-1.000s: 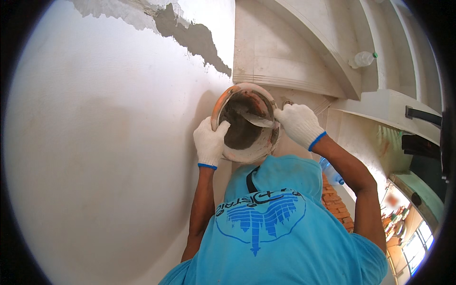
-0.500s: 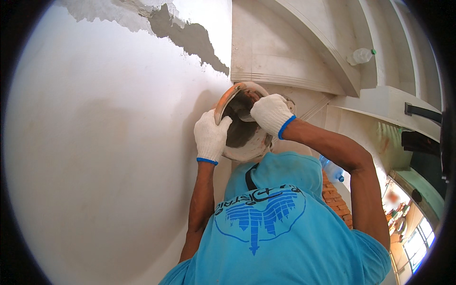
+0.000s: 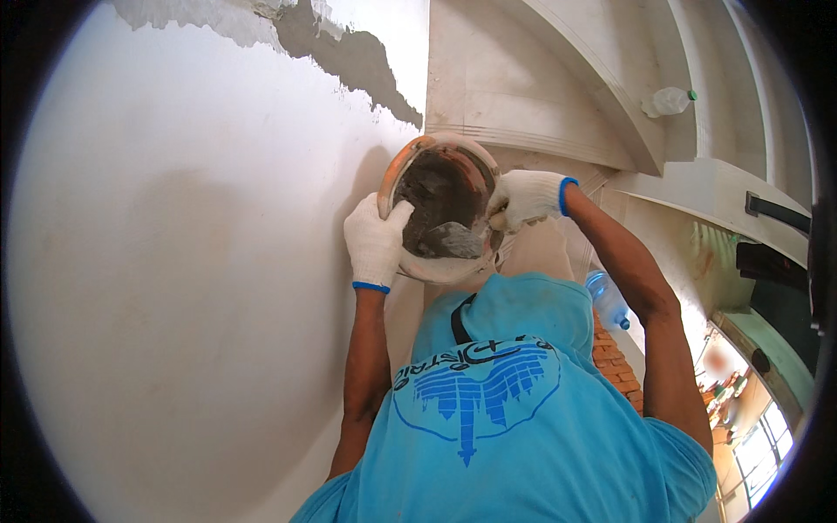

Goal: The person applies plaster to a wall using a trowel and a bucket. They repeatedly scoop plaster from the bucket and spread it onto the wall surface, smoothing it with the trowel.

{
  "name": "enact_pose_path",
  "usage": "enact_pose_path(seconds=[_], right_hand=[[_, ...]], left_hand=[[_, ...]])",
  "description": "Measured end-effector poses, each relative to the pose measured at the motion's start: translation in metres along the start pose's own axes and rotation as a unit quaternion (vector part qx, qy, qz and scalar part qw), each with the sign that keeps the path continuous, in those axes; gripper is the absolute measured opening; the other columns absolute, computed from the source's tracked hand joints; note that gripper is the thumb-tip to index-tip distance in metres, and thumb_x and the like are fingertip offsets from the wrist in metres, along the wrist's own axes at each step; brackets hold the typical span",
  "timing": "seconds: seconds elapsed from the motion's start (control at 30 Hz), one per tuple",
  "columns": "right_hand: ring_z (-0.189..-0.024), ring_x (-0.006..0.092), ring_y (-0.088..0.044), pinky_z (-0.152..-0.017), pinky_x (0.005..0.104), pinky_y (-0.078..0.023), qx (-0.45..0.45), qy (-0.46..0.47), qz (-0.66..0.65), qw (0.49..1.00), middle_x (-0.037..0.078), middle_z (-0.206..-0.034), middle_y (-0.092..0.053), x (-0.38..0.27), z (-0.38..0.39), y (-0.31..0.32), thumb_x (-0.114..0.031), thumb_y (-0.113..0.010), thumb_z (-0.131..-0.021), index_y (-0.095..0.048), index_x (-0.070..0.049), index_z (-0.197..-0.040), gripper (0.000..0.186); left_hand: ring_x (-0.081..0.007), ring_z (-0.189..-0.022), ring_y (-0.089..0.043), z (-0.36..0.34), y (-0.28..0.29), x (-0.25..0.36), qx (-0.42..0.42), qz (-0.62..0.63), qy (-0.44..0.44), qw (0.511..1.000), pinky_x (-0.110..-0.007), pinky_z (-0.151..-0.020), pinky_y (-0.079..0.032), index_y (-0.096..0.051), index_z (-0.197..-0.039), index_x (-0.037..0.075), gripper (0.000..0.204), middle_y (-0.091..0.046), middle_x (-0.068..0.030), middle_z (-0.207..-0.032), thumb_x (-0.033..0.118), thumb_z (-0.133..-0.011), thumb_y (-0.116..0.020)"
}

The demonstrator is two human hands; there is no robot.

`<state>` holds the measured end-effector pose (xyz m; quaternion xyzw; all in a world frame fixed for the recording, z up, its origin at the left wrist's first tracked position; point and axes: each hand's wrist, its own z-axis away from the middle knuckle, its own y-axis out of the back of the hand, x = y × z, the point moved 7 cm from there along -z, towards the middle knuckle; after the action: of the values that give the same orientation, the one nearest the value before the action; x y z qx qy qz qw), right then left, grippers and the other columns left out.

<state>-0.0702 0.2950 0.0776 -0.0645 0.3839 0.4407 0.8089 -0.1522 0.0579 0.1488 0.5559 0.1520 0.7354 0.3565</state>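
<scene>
White knitted gloves with blue cuffs cover both hands. My left hand (image 3: 373,244) is closed on the left rim of a round, plaster-smeared bucket (image 3: 453,269), its thumb lying over the edge. Wet grey mortar (image 3: 436,187) lines the inside of the bucket, whose mouth tilts toward me. At the right rim, the fingers of my right hand (image 3: 527,199) are wrapped round the handle of a trowel, which they mostly hide. The grey, mortar-coated trowel blade (image 3: 455,241) reaches into the near part of the bucket.
Close on the left stands a white wall (image 3: 200,288) with a rough grey mortar patch (image 3: 353,61). Pale stairs (image 3: 602,78) rise beyond, with a clear bottle (image 3: 669,102) on one step. A blue water bottle (image 3: 608,299) and bricks (image 3: 616,362) lie to the right.
My right hand has swung from over the bucket's mouth to its right rim, bringing the trowel blade lower. The bucket has moved slightly away and left with my left hand, and more mortar shows.
</scene>
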Motion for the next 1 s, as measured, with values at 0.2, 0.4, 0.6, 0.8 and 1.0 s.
enact_pose_path(seconds=[0.2,0.4,0.6,0.8,1.0], right_hand=[[-0.065,0.0145,-0.064,-0.054,0.0320,-0.053,-0.031,-0.026,-0.290,0.956,0.007,-0.084,-0.071,0.048,0.020,-0.023,0.001,-0.071,-0.069,-0.078,0.002,-0.124,0.055],[-0.075,0.0163,-0.069,-0.063,0.0326,-0.059,-0.003,0.031,-0.409,0.912,0.009,-0.090,-0.073,0.060,0.032,-0.030,-0.002,-0.072,-0.070,-0.073,0.006,-0.128,0.059],[-0.085,0.0181,-0.071,-0.077,0.0335,-0.060,0.069,0.118,-0.447,0.884,0.012,-0.097,-0.075,0.024,0.047,-0.005,-0.009,-0.073,-0.071,-0.073,0.007,-0.128,0.059],[-0.090,0.0167,-0.069,-0.080,0.0316,-0.060,0.220,0.225,-0.477,0.821,0.012,-0.111,-0.072,-0.038,0.026,0.032,-0.003,-0.069,-0.079,-0.059,0.004,-0.148,0.070],[-0.082,0.0118,-0.066,-0.072,0.0292,-0.060,0.306,0.221,-0.453,0.808,0.009,-0.111,-0.069,-0.081,-0.010,0.060,0.002,-0.069,-0.084,-0.056,-0.001,-0.152,0.069]], left_hand=[[-0.0118,-0.069,-0.052,-0.005,0.007,-0.017,0.022,0.077,0.032,0.996,-0.034,-0.066,-0.048,-0.066,-0.084,-0.004,0.027,-0.059,-0.0041,-0.072,0.019,-0.089,-0.079],[-0.0129,-0.069,-0.050,-0.005,0.007,-0.031,0.029,0.098,0.036,0.994,-0.034,-0.064,-0.046,-0.063,-0.081,-0.004,0.029,-0.057,-0.0035,-0.071,0.018,-0.089,-0.079],[-0.0142,-0.071,-0.052,0.001,0.005,-0.032,0.043,0.119,0.051,0.991,-0.035,-0.067,-0.047,-0.064,-0.083,-0.004,0.027,-0.060,-0.0043,-0.074,0.018,-0.090,-0.078],[-0.0139,-0.071,-0.054,0.003,-0.004,-0.041,0.032,0.114,0.077,0.990,-0.035,-0.068,-0.048,-0.064,-0.085,-0.004,0.027,-0.061,-0.0034,-0.075,0.018,-0.090,-0.078],[-0.0135,-0.070,-0.055,0.005,-0.007,-0.055,0.032,0.103,0.073,0.992,-0.035,-0.067,-0.049,-0.065,-0.084,-0.003,0.025,-0.061,-0.0048,-0.074,0.018,-0.089,-0.078]])
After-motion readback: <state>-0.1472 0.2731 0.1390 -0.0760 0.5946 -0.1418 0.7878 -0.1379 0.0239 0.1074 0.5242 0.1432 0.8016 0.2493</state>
